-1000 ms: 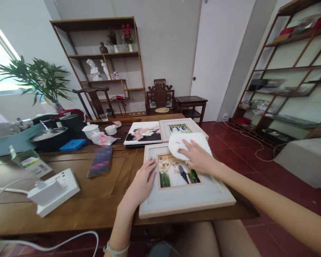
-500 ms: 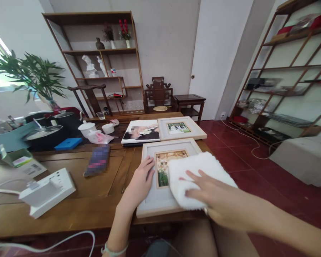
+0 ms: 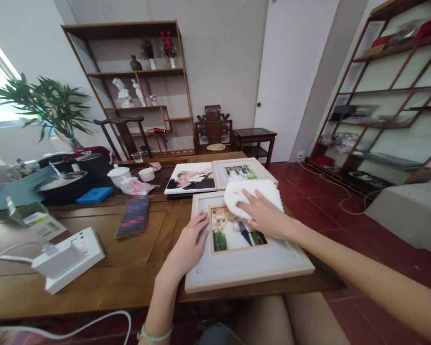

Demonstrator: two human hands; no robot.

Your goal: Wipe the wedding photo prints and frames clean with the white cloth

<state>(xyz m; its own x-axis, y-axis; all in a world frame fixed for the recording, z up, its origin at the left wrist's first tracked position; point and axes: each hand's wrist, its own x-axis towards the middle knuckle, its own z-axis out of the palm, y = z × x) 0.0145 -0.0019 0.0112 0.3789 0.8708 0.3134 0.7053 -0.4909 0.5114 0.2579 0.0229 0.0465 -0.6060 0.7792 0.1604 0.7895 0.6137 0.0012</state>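
Observation:
A pale wood picture frame (image 3: 249, 276) with a wide light mat and a photo (image 3: 233, 239) in the middle lies face up at the table's front edge. My left hand (image 3: 192, 235) rests on its left side, fingers laid flat over the rim. A fluffy white cloth (image 3: 233, 194) covers the upper right of this frame and overlaps the one behind. My right hand (image 3: 260, 211) holds the cloth down against the frame, fingers spread over it. Behind lies a second framed picture (image 3: 267, 175), beside a photo panel (image 3: 204, 179) on top of something dark.
On the wooden table (image 3: 129, 263) a white power strip (image 3: 77, 261), an open box (image 3: 39, 218), a blue block (image 3: 94, 194), a blurred-out purple item (image 3: 134, 215), a white teapot (image 3: 119, 176) and a black pan (image 3: 64, 187) stand to the left. A white cable runs along the front left.
My right hand has moved the cloth away from me, from the frame's lower right to its upper right, uncovering more of the photo. My left hand stays on the frame's left side.

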